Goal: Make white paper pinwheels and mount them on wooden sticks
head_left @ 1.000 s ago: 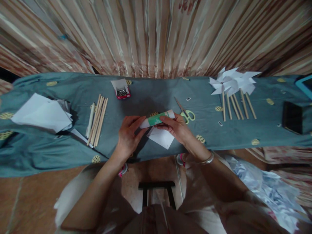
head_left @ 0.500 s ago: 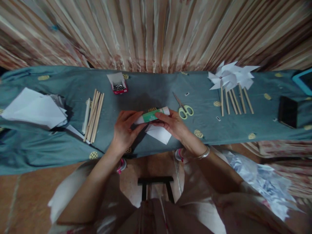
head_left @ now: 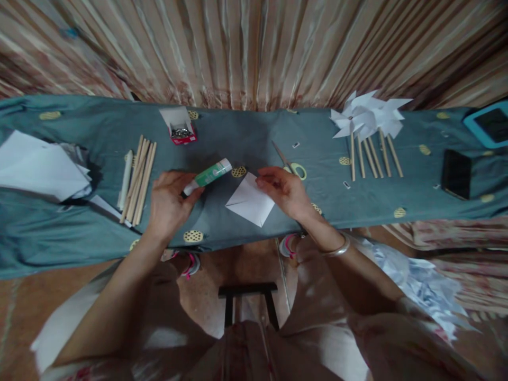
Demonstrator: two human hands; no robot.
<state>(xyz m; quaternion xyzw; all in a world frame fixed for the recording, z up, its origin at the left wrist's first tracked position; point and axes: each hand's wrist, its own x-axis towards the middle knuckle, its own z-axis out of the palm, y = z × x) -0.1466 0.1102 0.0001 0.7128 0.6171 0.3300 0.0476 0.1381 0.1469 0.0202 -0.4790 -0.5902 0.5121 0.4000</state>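
My left hand grips a green-and-white glue stick by its lower left end, with the other end tilted up to the right above the cloth. A small white paper square with cut or crease lines at its corners lies on the table between my hands. At its upper right edge, my right hand has thumb and fingers pinched together on the paper. Green-handled scissors lie just behind my right hand, partly hidden by it.
Wooden sticks and a white paper stack are on the left. An open red box of small metal pieces stands at the back. Finished paper pinwheels, a black phone and a blue-framed tablet lie right.
My right hand has let go of the glue stick and moved down to the paper. My left hand has carried the glue stick left, uncovering the paper square.
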